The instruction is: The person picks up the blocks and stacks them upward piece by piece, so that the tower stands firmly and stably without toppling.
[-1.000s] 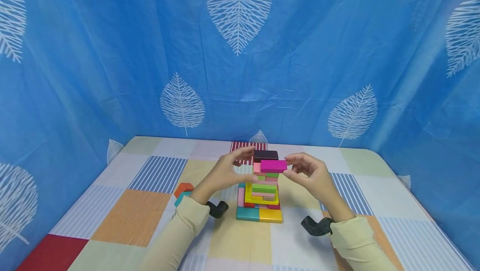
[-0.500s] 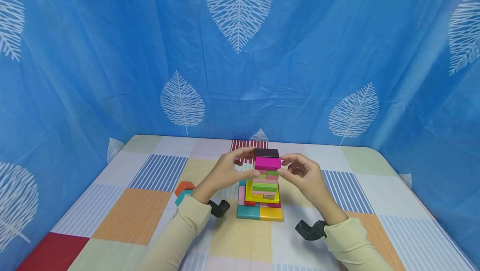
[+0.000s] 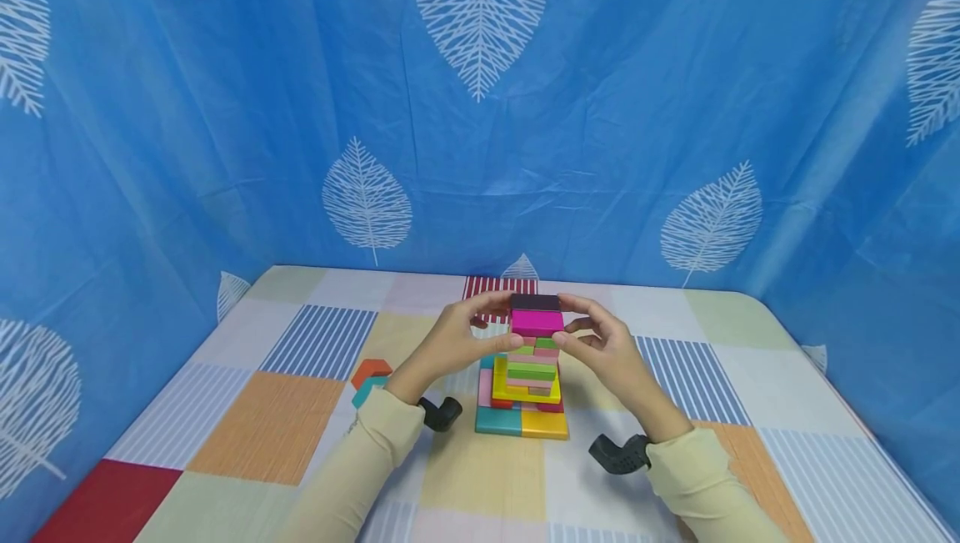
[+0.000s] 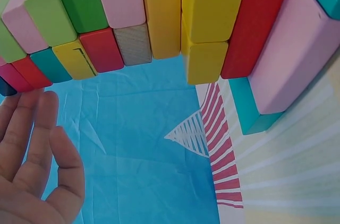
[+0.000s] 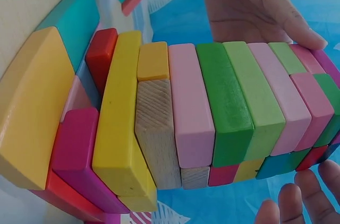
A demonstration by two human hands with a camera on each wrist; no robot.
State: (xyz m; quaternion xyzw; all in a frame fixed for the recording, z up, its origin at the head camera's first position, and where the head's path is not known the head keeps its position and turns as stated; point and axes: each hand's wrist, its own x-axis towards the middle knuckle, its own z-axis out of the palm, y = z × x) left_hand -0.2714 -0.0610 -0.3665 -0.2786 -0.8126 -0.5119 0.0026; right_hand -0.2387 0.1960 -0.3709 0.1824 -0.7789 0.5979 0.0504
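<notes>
A tower of colored wooden blocks (image 3: 531, 371) rises mid-table, with a magenta block (image 3: 537, 324) lying at its top front and a black block (image 3: 535, 302) just behind. My left hand (image 3: 459, 341) flanks the tower's top, thumb at the near left corner, fingertips by the black block's left end. On the opposite side, my right hand (image 3: 606, 353) has its thumb at the magenta block's lower right corner and its index finger at the black block's right end. In the left wrist view, the left fingers reach the uppermost layers; the right wrist view shows right fingertips (image 5: 289, 203) close beside them.
Flat teal (image 3: 498, 421) and yellow-orange (image 3: 544, 424) blocks form the tower's wider base. Orange (image 3: 371, 371) and teal (image 3: 368, 390) pieces lie left, near the left wrist. A blue leaf-print curtain (image 3: 480, 193) surrounds the table's back and sides.
The right hand has brought the magenta block leftward onto the tower's top, in line in front of the black one. Its index finger has moved to the black block's end. The left hand stays nearly still.
</notes>
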